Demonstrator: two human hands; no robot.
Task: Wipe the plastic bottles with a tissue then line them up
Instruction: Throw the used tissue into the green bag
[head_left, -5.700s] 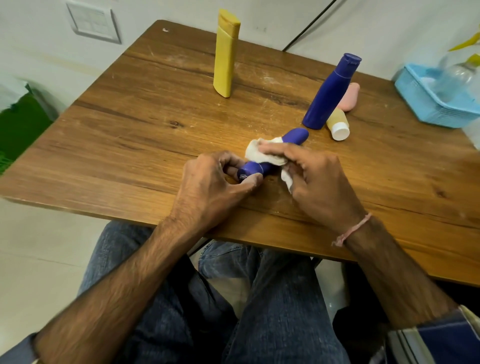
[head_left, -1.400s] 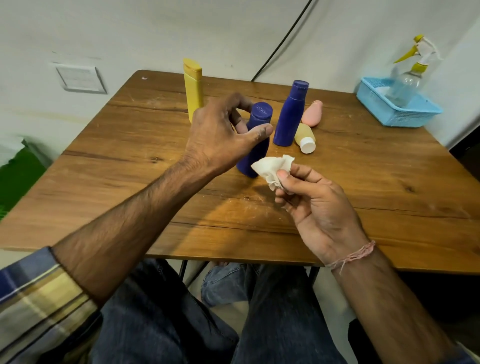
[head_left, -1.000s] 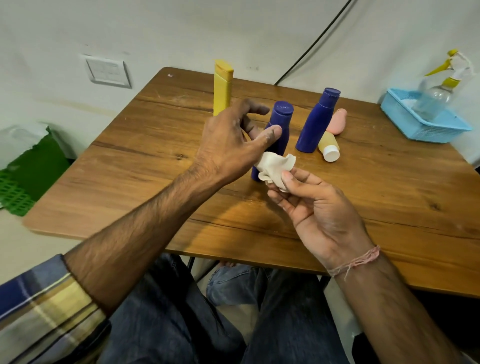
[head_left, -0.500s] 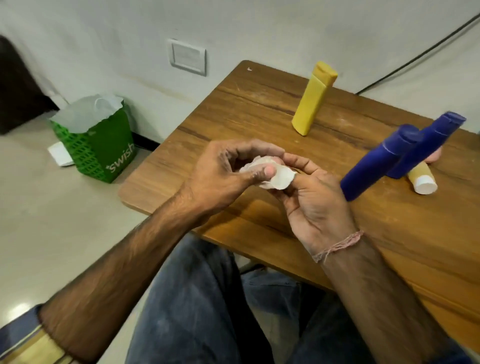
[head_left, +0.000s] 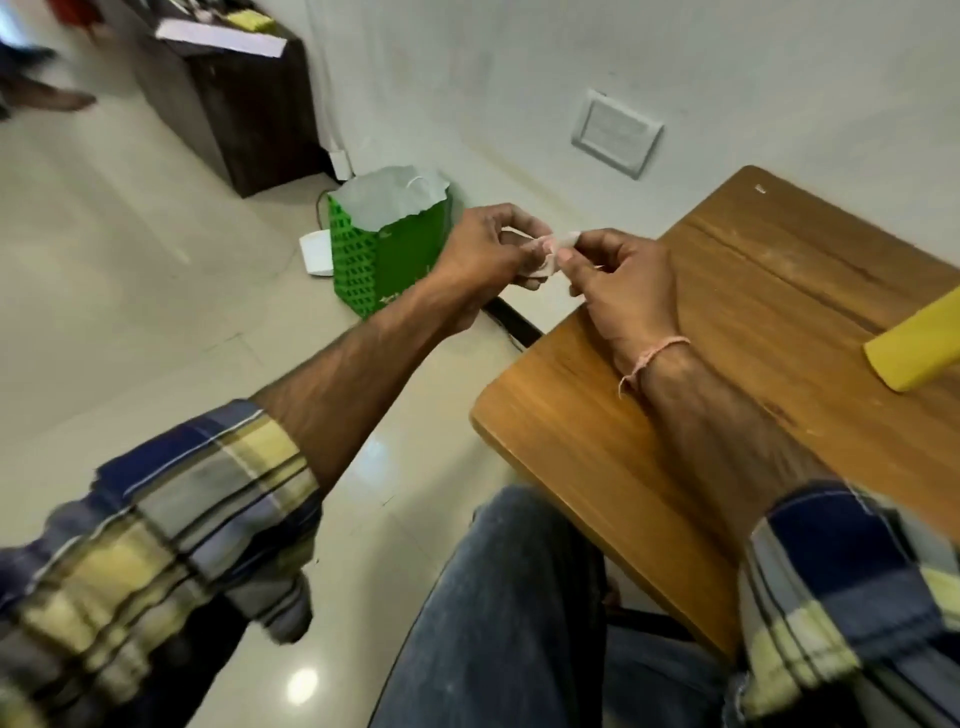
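Cream tiled floor and a pale wall fill the field. A brown wooden surface enters from 3 to 5 o'clock. A green paper bag with a white lining stands on the floor at 11 o'clock, with a dark wooden cabinet beyond it and a grey wall plate at 1 o'clock.

Near 12 o'clock, the left hand and right hand meet around a small crumpled white tissue. Each grip is clenched on one end of it, fingertips pinching, so the tissue bridges the two hands. The left hand hangs over the floor in front of the bag; the right is above the surface's near-left edge.

Of the plastic bottles, only the lower end of one yellow plastic bottle shows, at 3 o'clock on the surface. The others lie outside the field.

Probable step: the tissue is being refolded or readied for discarding in the bag; wiping is not under way.

Hazards:
- Opposed pulling could tear the thin tissue.
- A slackened grip would drop it to the floor, since it is held past the surface's edge.
- With the gaze turned away, the right forearm, returning across the surface, could knock the yellow bottle over.
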